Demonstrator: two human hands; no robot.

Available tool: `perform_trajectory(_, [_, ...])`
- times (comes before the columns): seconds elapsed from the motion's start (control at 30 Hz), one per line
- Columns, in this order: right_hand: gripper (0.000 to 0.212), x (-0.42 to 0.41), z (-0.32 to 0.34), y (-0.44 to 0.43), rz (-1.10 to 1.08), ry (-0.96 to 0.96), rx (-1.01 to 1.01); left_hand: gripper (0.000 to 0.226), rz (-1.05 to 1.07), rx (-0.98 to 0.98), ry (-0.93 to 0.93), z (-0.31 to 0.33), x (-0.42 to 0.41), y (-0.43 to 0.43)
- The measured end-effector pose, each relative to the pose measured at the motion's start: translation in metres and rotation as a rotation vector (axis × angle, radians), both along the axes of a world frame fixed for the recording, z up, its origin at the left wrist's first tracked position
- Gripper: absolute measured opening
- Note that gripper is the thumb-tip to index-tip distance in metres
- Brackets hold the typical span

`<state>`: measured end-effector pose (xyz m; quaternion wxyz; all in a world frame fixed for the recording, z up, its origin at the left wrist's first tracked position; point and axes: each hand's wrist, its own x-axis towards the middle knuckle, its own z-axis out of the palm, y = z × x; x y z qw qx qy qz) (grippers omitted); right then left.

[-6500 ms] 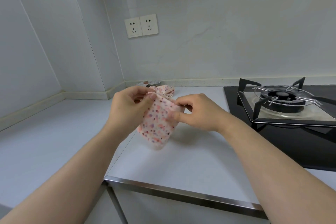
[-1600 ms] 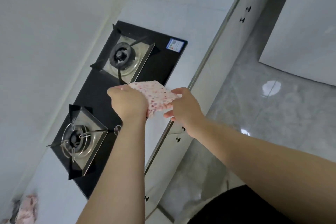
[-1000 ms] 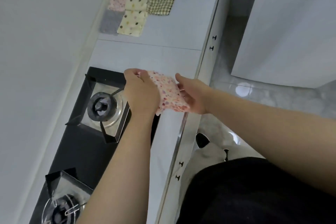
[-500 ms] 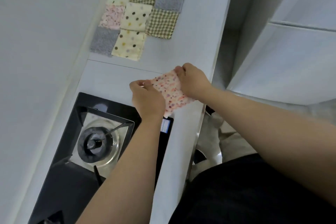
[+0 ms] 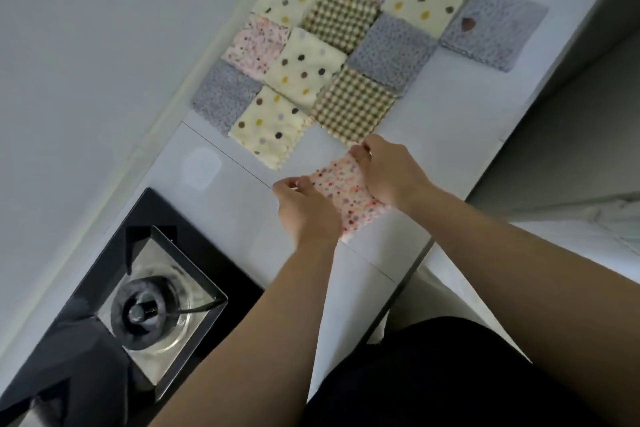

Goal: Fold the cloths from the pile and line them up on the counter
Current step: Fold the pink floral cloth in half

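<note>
Both hands hold one folded cloth between them, arms stretched forward from the lower edge of the view. The left hand (image 5: 304,208) shows its back to the camera, wrist straight, and its fingers are curled in to pinch the near-left edge of the pink flowered cloth (image 5: 346,192). The right hand (image 5: 391,173) comes in from the right with the forearm angled across. Its fingers are bent over the cloth's far-right corner and its palm covers that side. The cloth is stretched flat between the two grips, low over the pale worktop (image 5: 440,128); whether it already touches the surface I cannot tell.

Just beyond the right hand's knuckles lies a checked cloth (image 5: 353,106), the nearest of the folded cloths (image 5: 332,31) set edge to edge in rows on the worktop. A cream dotted cloth (image 5: 268,123) lies beside the checked one, and a grey cloth (image 5: 223,94) lies next to the wall (image 5: 86,45). Near the left forearm, a black hob (image 5: 69,350) is set into the worktop, with one burner (image 5: 145,312) in view.
</note>
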<state>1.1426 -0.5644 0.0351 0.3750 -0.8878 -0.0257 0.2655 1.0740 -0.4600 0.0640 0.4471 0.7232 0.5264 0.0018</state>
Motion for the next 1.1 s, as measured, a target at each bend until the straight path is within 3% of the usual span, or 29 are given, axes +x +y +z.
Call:
perform_trajectory(0.2, [0.040, 0.079, 0.010, -0.054, 0.190, -0.224, -0.249, 0.013, -0.023, -0.146, -0.032, -0.003, 0.062, -0.041])
perform_trajectory(0.33, [0.042, 0.121, 0.018, -0.091, 0.088, -0.400, -0.349, 0.011, -0.130, -0.237, -0.142, -0.007, 0.105, -0.069])
perform_trajectory(0.4, [0.042, 0.136, 0.019, -0.105, -0.048, -0.461, -0.402, 0.019, -0.334, -0.194, -0.111, -0.009, 0.120, -0.079])
perform_trajectory(0.5, [0.039, 0.145, 0.014, -0.114, -0.178, -0.507, -0.494, 0.039, -0.718, 0.047, 0.074, -0.011, 0.128, -0.085])
perform_trajectory(0.6, [0.027, 0.137, 0.001, -0.111, -0.124, -0.449, -0.489, 0.037, -0.851, 0.087, 0.153, -0.017, 0.128, -0.087])
perform_trajectory(0.77, [0.032, 0.114, -0.020, -0.100, -0.085, -0.302, -0.477, 0.039, -0.868, -0.050, 0.135, -0.026, 0.123, -0.088])
perform_trajectory(1.1, [0.031, 0.099, -0.026, -0.077, 0.016, -0.335, -0.475, 0.043, -0.745, -0.179, 0.118, -0.017, 0.104, -0.066])
